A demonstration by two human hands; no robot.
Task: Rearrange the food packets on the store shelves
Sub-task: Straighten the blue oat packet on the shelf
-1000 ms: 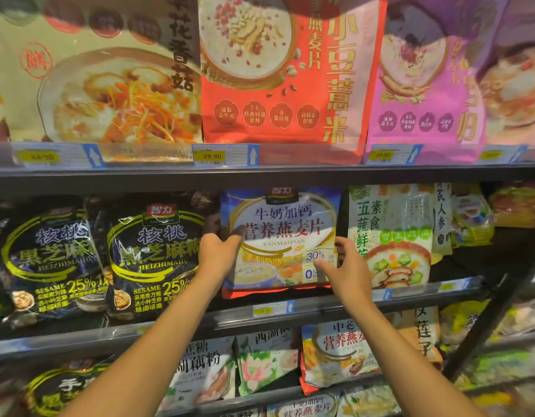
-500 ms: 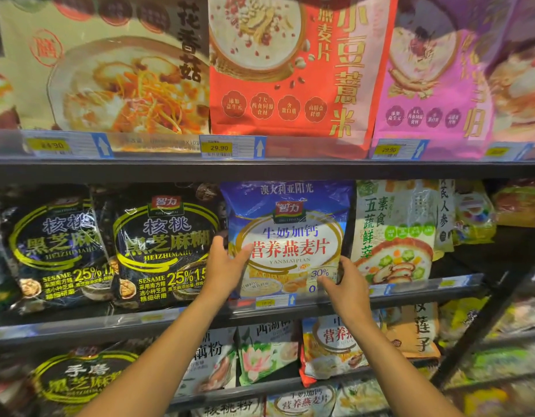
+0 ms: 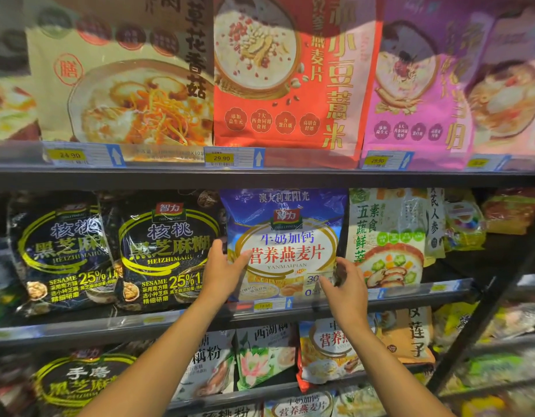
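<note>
Plastic of the blue packet (image 3: 284, 233) looks soft, slippery; left hand (image 3: 227, 273) and right hand (image 3: 349, 285) pinch its side edges.

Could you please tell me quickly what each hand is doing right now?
Left hand: grips the blue oat packet at its left edge.
Right hand: pinches its right edge.

Glossy crinkled plastic oat packet (image 3: 285, 236), shiny black sesame packets (image 3: 167, 251), dark matt shelf edge (image 3: 260, 177)
</note>
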